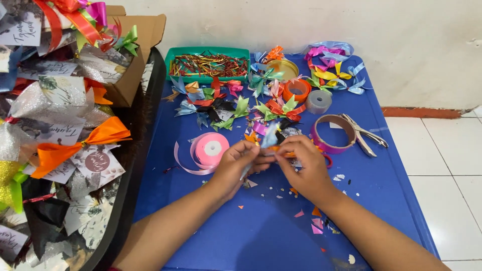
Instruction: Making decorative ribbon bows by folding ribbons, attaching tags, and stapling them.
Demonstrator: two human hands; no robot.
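both hands on pale ribbon

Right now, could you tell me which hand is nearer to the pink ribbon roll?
Left. The left hand sits just right of the pink ribbon roll; the right hand is farther right.

A low blue table stands on white floor tiles against a pale wall.

A brown cardboard box, flaps open, stands at the upper left beside the blue surface. Wrapped silver and black gift packages with orange, red and green ribbon bows fill the black tray along the left edge. Each carries a white rectangular tag, one bearing a round brown label.
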